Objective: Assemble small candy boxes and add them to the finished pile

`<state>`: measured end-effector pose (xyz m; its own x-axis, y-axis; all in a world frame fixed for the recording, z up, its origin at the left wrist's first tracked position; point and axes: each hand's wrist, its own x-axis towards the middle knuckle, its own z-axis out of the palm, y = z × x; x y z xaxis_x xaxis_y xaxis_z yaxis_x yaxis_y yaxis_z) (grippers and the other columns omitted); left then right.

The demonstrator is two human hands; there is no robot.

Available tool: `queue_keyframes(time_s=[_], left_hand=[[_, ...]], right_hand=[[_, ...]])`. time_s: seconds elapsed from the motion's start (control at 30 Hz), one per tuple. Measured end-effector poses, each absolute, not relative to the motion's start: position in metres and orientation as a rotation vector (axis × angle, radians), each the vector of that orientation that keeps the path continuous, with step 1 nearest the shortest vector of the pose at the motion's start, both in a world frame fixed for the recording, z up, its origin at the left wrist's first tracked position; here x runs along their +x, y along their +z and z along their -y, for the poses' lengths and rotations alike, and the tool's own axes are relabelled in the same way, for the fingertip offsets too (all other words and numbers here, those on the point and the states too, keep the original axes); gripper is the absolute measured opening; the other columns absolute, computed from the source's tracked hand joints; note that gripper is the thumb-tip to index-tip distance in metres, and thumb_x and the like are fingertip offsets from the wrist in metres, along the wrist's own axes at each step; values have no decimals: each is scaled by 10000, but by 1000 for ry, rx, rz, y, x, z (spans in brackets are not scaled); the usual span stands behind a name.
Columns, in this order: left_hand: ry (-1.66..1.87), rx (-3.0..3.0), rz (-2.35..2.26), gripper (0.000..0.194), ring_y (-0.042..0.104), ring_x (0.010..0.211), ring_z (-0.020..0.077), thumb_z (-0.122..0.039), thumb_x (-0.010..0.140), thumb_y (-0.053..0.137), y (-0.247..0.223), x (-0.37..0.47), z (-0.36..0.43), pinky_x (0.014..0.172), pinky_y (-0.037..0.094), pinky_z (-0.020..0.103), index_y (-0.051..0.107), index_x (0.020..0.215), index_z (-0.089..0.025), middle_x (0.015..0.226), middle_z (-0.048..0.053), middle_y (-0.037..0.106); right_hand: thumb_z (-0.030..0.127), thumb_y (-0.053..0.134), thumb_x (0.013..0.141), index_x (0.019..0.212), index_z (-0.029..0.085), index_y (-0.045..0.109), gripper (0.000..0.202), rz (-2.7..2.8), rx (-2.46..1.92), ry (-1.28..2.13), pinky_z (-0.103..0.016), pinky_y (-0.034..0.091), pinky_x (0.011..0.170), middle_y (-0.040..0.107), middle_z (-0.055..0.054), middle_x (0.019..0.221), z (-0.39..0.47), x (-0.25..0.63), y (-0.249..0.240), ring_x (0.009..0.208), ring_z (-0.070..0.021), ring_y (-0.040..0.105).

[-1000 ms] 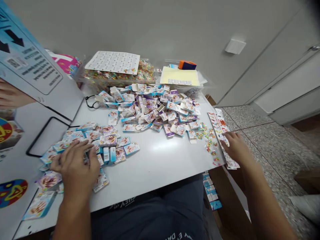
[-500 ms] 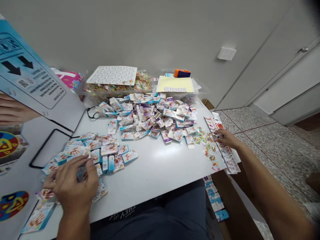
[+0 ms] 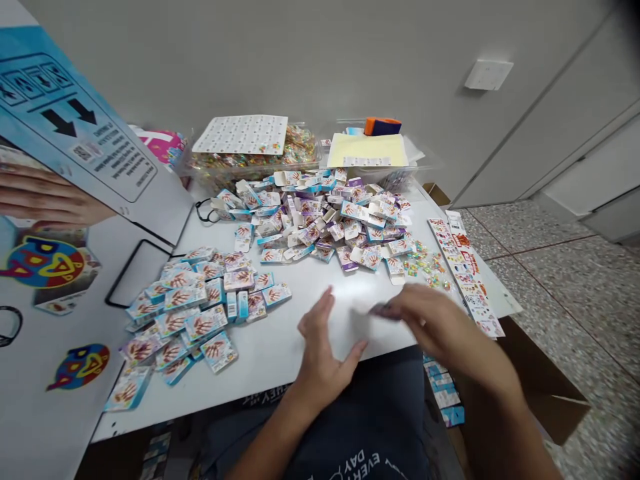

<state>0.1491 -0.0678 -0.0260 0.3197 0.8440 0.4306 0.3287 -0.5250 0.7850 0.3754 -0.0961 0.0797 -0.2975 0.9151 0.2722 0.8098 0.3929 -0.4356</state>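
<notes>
My left hand (image 3: 323,357) is above the front middle of the white table, thumb and fingers apart, holding nothing. To its right, my right hand (image 3: 440,327) is blurred, its fingers closed around a small dark thing (image 3: 386,311) that I cannot make out. Left of my hands lies a heap of closed small boxes (image 3: 203,323) printed with hands, in blue and purple. Behind them is a larger pile of boxes (image 3: 325,223), many with open flaps. Colourful small wrapped pieces (image 3: 425,263) are scattered by the right edge.
Printed sticker sheets (image 3: 467,273) lie along the right edge. Clear bins (image 3: 255,163) stand at the back, one filled with colourful pieces, another topped by yellow paper (image 3: 367,151). A big printed carton (image 3: 95,267) stands at left. A cardboard box (image 3: 543,380) is below the table's right side.
My left hand has left the closed-box heap and moved right to the front middle. My right hand has come inward from the sticker sheets. The view has shifted slightly.
</notes>
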Motion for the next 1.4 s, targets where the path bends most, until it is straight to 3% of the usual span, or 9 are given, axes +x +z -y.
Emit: queue_keyframes(time_s=[0.1, 0.2, 0.47, 0.6, 0.8, 1.0, 1.17, 1.27, 1.4], left_hand=[[847, 1710, -828, 292, 682, 985, 228, -268, 992, 512, -23, 159, 77, 892, 498, 356, 645, 1249, -226, 1081, 85, 731], [731, 1134, -858, 233, 640, 677, 161, -350, 956, 584, -28, 158, 72, 643, 485, 257, 688, 1084, -185, 791, 28, 703], [694, 575, -818, 368, 626, 699, 137, -464, 777, 789, -42, 155, 58, 693, 520, 227, 692, 854, -117, 767, 48, 691], [856, 709, -877, 342, 530, 592, 89, -456, 825, 777, -39, 162, 72, 558, 458, 177, 606, 800, -161, 673, -24, 587], [848, 879, -692, 349, 506, 599, 82, -470, 946, 606, -37, 171, 78, 449, 446, 207, 546, 774, -173, 930, 2, 481], [975, 1305, -1077, 386, 609, 962, 176, -399, 905, 680, -56, 173, 76, 829, 543, 315, 479, 1196, -244, 1118, 58, 575], [662, 1521, -1005, 213, 636, 822, 191, -414, 990, 516, -56, 177, 78, 771, 521, 324, 559, 1080, -226, 873, 24, 648], [747, 1549, -1080, 232, 630, 723, 177, -372, 1025, 426, -57, 187, 64, 739, 520, 322, 496, 1186, -220, 779, -6, 633], [843, 2007, -1117, 296, 628, 1048, 252, -262, 968, 520, -52, 210, 27, 953, 519, 442, 532, 1257, -196, 1189, 130, 628]], right_hand=[[143, 430, 1015, 977, 184, 669, 246, 2218, -1414, 256, -364, 475, 704, 677, -72, 801, 111, 329, 63, 805, -232, 594], [73, 405, 983, 1209, 132, 632, 325, 2093, -1311, -24, -464, 499, 861, 740, -138, 1047, 119, 311, 29, 1017, -283, 617], [146, 570, 955, 1295, 158, 596, 341, 2075, -1279, 167, -514, 487, 1069, 717, -127, 1235, 153, 282, -33, 1191, -281, 614], [197, 614, 931, 1346, 186, 549, 420, 1481, -1443, 226, -438, 571, 917, 675, -161, 1260, 157, 274, -47, 1134, -276, 650], [372, 525, 973, 1058, 160, 670, 270, 851, -1520, 1004, -233, 460, 456, 608, 29, 548, 140, 271, -54, 450, -133, 544], [369, 663, 894, 1246, 214, 639, 385, 777, -1284, 1025, -321, 598, 877, 737, -89, 1184, 146, 268, -51, 1031, -222, 719], [333, 484, 1029, 1144, 205, 682, 263, 851, -1367, 836, -274, 600, 622, 766, -68, 942, 153, 280, -62, 695, -165, 719], [242, 427, 1041, 1203, 210, 684, 305, 987, -1411, 525, -290, 589, 608, 738, -102, 1075, 159, 300, -72, 657, -142, 694], [183, 428, 1022, 1180, 202, 698, 313, 1011, -1666, 4, -367, 613, 758, 692, -139, 1208, 181, 343, -85, 875, -195, 723]])
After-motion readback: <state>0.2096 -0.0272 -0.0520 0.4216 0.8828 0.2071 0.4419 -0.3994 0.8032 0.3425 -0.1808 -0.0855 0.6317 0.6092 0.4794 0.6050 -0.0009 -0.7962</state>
